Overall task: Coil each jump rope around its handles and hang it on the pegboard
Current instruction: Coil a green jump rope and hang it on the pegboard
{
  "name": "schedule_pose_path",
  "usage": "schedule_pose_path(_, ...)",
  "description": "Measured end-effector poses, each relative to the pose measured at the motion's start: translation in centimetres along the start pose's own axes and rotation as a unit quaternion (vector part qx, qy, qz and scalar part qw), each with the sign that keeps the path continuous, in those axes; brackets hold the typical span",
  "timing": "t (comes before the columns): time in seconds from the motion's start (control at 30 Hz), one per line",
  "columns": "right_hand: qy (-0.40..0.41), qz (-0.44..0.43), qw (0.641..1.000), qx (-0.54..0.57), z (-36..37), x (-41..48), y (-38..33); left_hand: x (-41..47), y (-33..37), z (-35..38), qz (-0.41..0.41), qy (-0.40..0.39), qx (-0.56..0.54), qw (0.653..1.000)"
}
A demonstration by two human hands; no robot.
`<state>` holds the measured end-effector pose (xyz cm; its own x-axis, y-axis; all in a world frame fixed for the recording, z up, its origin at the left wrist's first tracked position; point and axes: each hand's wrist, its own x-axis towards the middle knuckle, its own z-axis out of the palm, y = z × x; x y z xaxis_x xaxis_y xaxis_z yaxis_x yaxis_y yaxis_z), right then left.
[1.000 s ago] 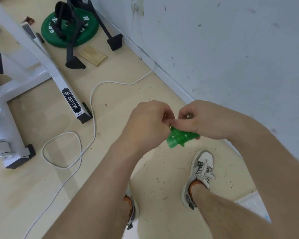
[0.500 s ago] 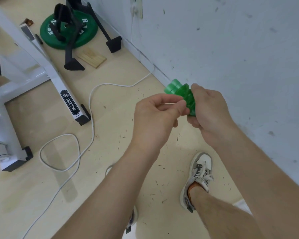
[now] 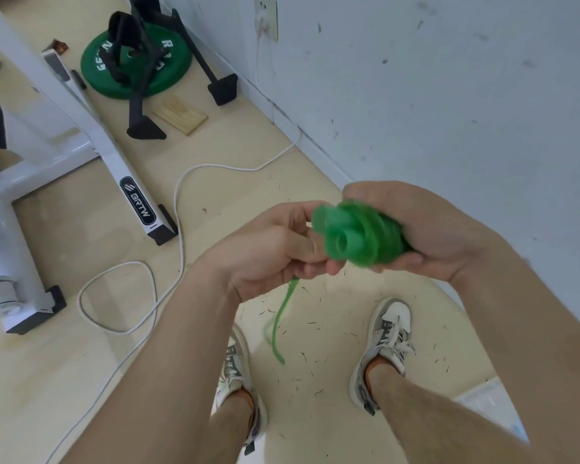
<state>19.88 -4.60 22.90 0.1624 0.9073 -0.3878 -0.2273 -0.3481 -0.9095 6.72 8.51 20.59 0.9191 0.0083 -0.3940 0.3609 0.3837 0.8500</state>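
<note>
A: The right hand (image 3: 432, 229) clasps the green jump rope (image 3: 365, 236), coiled on its 2 handles (image 3: 344, 242), above the floor (image 3: 81, 380) beside the wall (image 3: 449, 95).
B: The left hand (image 3: 268, 249) pinches the dangling tail (image 3: 282, 313). Best pull it taut, lay each turn snug, tuck the end.

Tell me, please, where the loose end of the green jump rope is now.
In the head view, the loose end hangs below the left hand, near centre frame, beside the left shoe.
</note>
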Motion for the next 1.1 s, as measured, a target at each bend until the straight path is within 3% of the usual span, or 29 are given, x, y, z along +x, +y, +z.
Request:
schedule_pose_path(0.07,-0.061,0.039,0.993,-0.094,0.1,-0.5,-0.3,0.0,-0.3,-0.4,-0.05,0.018,0.033,0.998)
schedule_pose_path(0.13,-0.062,0.092,0.972,-0.205,0.1,-0.3,0.0,0.2,-0.4,-0.3,-0.08,0.059,0.127,0.987)
schedule_pose_path(0.23,0.031,0.121,0.927,-0.353,-0.2,0.5,1.1,0.7,-0.8,0.3,-0.076,0.138,0.244,0.957)
schedule_pose_path(0.37,0.148,0.118,0.903,-0.387,-0.2,0.9,1.5,1.1,-1.0,1.1,-0.031,0.218,0.321,0.921)
schedule_pose_path(0.43,0.208,0.091,0.911,-0.345,-0.4,1.0,1.5,1.3,-0.9,1.4,-0.02,0.246,0.311,0.918)
schedule_pose_path(0.53,0.263,0.037,0.955,-0.135,-0.5,1.2,1.9,1.7,-0.6,1.7,0.005,0.33,0.23,0.916)
schedule_pose_path(0.63,0.249,-0.007,0.968,-0.002,-0.5,1.7,2.8,1.8,-0.4,1.8,0.035,0.402,0.145,0.903)
schedule_pose_path(0.77,0.211,-0.039,0.972,0.093,-0.4,2.0,2.9,1.5,-0.2,1.7,0.055,0.422,0.102,0.899)
schedule_pose_path(0.83,0.184,-0.056,0.973,0.124,-0.4,1.8,2.7,1.4,-0.2,2.0,0.051,0.412,0.098,0.904)
schedule_pose_path(0.97,0.194,-0.068,0.976,0.069,-0.2,1.8,2.7,1.5,-0.3,2.5,0.043,0.4,0.106,0.909)
schedule_pose_path(1.1,0.169,-0.002,0.981,0.094,0.6,1.8,2.6,1.3,-0.2,3.0,0.048,0.383,0.105,0.917)
